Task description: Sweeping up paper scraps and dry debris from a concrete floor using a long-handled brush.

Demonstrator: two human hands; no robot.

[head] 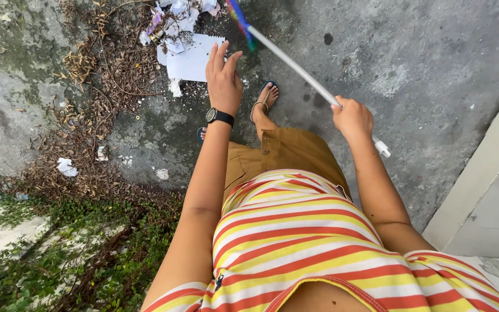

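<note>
while my right hand [352, 115] grips the white broom handle [301, 72], my left hand [223, 78] hangs open, empty, fingers spread, near the torn paper [189, 58] on the concrete.

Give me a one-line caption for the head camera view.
Right hand grips a white broom handle; open left hand hovers above paper litter.

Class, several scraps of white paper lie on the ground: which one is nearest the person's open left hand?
The large flat white sheet just beyond the left hand; the other scraps are small, crumpled and lie far off among dry leaves.
</note>
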